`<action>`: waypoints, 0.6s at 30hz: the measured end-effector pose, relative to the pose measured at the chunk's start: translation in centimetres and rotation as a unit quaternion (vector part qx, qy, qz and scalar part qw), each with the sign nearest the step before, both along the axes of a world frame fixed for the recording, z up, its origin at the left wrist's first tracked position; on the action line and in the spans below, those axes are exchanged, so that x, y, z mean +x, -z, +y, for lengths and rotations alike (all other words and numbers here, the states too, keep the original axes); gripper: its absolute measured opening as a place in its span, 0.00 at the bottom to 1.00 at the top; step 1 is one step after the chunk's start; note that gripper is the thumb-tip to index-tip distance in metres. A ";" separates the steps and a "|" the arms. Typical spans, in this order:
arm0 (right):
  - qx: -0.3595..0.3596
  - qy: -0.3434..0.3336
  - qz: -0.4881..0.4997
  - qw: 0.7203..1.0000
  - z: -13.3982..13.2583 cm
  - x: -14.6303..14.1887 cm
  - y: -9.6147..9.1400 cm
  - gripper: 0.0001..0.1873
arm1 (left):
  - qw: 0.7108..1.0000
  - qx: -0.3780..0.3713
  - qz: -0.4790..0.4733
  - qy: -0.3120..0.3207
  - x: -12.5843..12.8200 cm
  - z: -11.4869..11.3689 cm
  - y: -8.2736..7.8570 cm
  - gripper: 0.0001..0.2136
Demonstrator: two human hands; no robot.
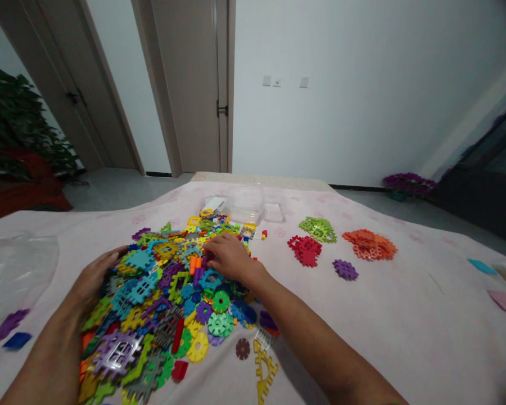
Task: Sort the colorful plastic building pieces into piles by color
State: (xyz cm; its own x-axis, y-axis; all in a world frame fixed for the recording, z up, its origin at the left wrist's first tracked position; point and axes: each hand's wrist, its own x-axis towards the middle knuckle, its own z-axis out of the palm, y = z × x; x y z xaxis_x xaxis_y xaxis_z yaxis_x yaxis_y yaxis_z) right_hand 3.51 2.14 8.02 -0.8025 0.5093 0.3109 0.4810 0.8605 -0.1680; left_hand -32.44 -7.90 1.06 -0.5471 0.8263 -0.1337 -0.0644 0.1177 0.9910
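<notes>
A big heap of mixed plastic interlocking building pieces (168,281), with notched discs and gear-edged plates in many colours, lies on the cloth before me. Along its left side rests my left hand (93,281), open, its fingers stretched against the edge of the heap. My right hand (227,254) reaches into the upper right of the heap with bent fingers closed. Whatever its fingertips hold is hidden. Orange tube-like pieces (195,265) lie just below it. A purple-and-clear windowed plate (118,353) and a yellow disc (198,347) show near the front.
Sorted groups lie to the right: red pieces (306,251), green pieces (318,229), orange pieces (370,245) and purple pieces (344,269). Clear plastic boxes (253,211) stand behind the heap. A clear bag (19,275) lies left. A yellow toothed piece (263,371) is near my right forearm.
</notes>
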 end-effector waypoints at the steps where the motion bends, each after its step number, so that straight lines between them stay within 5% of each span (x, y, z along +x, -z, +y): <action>1: -0.002 0.005 -0.003 1.000 0.0 0.0 0.1 0.16 | 1.000 -0.002 0.004 0.000 -0.1 0.0 0.0 0.27; 7: -0.136 0.054 0.186 0.971 0.3 0.2 0.9 0.09 | 1.000 -0.007 0.025 -0.004 -0.3 0.1 0.2 0.27; 15: -0.460 0.093 0.475 0.744 0.8 1.2 0.6 0.13 | 1.000 -0.009 0.018 -0.024 0.3 0.0 -0.3 0.27; 18: -0.508 0.086 0.505 0.692 0.2 2.6 0.6 0.16 | 1.000 -0.012 0.015 -0.019 0.5 0.1 -0.5 0.26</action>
State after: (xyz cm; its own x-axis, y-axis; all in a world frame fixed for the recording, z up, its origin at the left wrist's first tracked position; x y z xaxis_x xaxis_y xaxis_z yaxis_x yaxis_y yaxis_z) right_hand 6.13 2.38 7.41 -0.3372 0.9381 0.0797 -0.2427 -0.0049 -0.9701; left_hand -31.95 -7.85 1.59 -0.5818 0.8019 -0.1357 -0.0394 0.1388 0.9895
